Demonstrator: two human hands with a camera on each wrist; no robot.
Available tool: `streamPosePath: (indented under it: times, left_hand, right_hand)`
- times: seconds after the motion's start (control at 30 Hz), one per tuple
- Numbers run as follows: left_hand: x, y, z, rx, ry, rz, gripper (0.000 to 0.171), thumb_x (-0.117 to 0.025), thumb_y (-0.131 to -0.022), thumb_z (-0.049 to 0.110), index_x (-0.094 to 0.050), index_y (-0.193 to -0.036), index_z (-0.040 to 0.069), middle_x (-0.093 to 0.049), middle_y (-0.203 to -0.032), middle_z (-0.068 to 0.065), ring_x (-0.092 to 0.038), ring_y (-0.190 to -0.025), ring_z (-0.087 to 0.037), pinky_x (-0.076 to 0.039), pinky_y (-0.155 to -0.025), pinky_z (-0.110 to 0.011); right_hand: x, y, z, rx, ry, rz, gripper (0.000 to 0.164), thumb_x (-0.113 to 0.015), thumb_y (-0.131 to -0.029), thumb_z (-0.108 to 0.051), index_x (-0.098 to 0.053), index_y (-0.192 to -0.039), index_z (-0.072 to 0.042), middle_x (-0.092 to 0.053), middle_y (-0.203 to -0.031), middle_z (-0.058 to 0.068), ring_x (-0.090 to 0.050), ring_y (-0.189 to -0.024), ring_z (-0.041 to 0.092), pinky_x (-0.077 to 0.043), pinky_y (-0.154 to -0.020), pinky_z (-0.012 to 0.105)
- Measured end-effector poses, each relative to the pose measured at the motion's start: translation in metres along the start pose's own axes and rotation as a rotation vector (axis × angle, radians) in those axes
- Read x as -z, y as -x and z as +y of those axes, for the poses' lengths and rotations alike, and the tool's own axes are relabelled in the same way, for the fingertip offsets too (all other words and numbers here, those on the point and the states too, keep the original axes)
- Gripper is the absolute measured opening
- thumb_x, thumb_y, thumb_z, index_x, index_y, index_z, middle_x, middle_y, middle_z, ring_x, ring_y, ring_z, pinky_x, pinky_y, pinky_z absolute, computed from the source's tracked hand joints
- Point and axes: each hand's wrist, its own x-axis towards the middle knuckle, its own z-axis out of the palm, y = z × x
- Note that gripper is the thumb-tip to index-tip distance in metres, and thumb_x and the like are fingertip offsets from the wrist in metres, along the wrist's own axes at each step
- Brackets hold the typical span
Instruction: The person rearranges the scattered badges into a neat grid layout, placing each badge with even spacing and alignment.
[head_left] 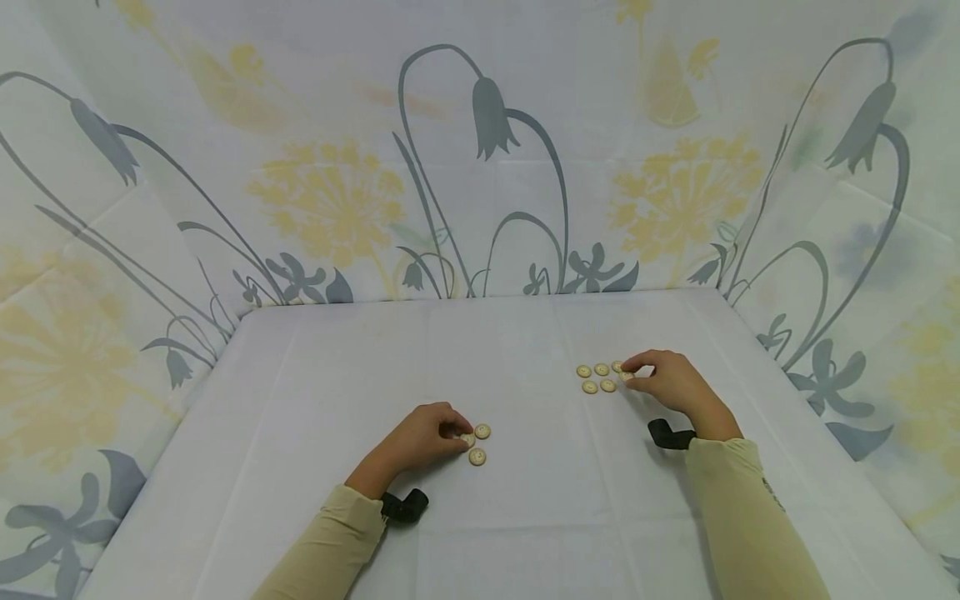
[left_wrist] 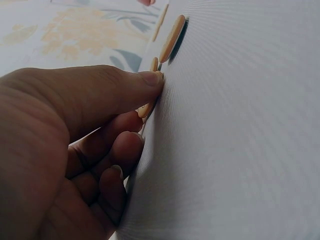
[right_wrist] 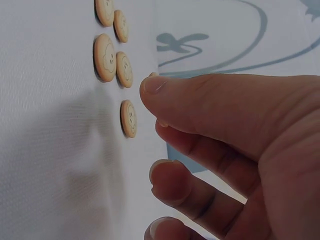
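My left hand [head_left: 426, 435] pinches a round, pale wooden button [head_left: 468, 439] between thumb and fingertips, low at the white tabletop. Two like buttons lie beside it, one farther back [head_left: 483, 431] and one nearer [head_left: 477, 457]. The left wrist view shows the held button [left_wrist: 144, 110] partly covered by the thumb. On the right, my right hand [head_left: 673, 382] pinches another button [head_left: 627, 377] just at the end of a group of several buttons [head_left: 602, 369] in two rows. Thumb and fingers hide most of that held button in the right wrist view, where loose buttons [right_wrist: 105, 57] lie on the cloth.
A white cloth [head_left: 517, 517] covers the table. Floral fabric [head_left: 491, 108] rises along its back and both sides. Small black devices are strapped at the left wrist [head_left: 405, 506] and the right wrist [head_left: 670, 435].
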Motion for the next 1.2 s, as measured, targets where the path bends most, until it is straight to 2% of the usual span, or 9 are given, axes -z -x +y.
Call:
streamPosePath:
  times: [0.33, 0.53, 0.73, 1.0, 1.2]
  left_hand:
    - [-0.001, 0.000, -0.001, 0.003, 0.003, -0.002, 0.016, -0.075, -0.084, 0.022, -0.074, -0.100, 0.017, -0.059, -0.084, 0.009, -0.053, -0.078, -0.006, -0.045, -0.070, -0.022]
    - [-0.001, -0.001, -0.001, -0.001, -0.002, 0.004, 0.017, -0.075, -0.085, 0.022, -0.074, -0.100, 0.017, -0.059, -0.085, 0.009, -0.054, -0.078, -0.006, -0.045, -0.071, -0.022]
    - [0.000, -0.001, -0.001, -0.002, 0.000, 0.005, 0.016, -0.076, -0.084, 0.022, -0.074, -0.100, 0.017, -0.059, -0.084, 0.009, -0.053, -0.078, -0.006, -0.045, -0.070, -0.022]
    - [-0.001, -0.001, -0.002, 0.015, 0.014, 0.003, 0.016, -0.076, -0.084, 0.022, -0.074, -0.100, 0.017, -0.060, -0.085, 0.009, -0.054, -0.079, -0.007, -0.045, -0.070, -0.022]
    - [-0.001, -0.001, -0.002, 0.012, 0.015, 0.000, 0.016, -0.076, -0.084, 0.022, -0.074, -0.099, 0.018, -0.060, -0.085, 0.009, -0.054, -0.078, -0.007, -0.046, -0.070, -0.022]
  right_hand:
    - [-0.006, -0.004, 0.008, -0.021, -0.003, -0.019, 0.032, -0.067, -0.088, -0.026, -0.070, -0.117, -0.011, -0.063, -0.124, 0.019, -0.056, -0.087, 0.024, -0.044, -0.071, 0.032]
    - [-0.008, -0.005, 0.010, -0.037, 0.001, -0.028, 0.033, -0.067, -0.088, -0.027, -0.070, -0.117, -0.010, -0.061, -0.127, 0.021, -0.056, -0.103, 0.032, -0.046, -0.081, 0.042]
    - [-0.010, -0.006, 0.011, -0.078, -0.011, -0.053, 0.035, -0.067, -0.088, -0.029, -0.069, -0.118, -0.012, -0.057, -0.132, 0.024, -0.049, -0.119, 0.040, -0.044, -0.089, 0.049]
    - [-0.014, -0.007, 0.013, -0.071, -0.003, -0.047, 0.033, -0.066, -0.089, -0.027, -0.069, -0.117, -0.011, -0.057, -0.131, 0.024, -0.046, -0.124, 0.044, -0.041, -0.097, 0.056]
    - [-0.015, -0.006, 0.012, -0.059, -0.010, -0.033, 0.032, -0.065, -0.089, -0.025, -0.069, -0.116, -0.008, -0.060, -0.127, 0.022, -0.049, -0.122, 0.042, -0.041, -0.097, 0.056]
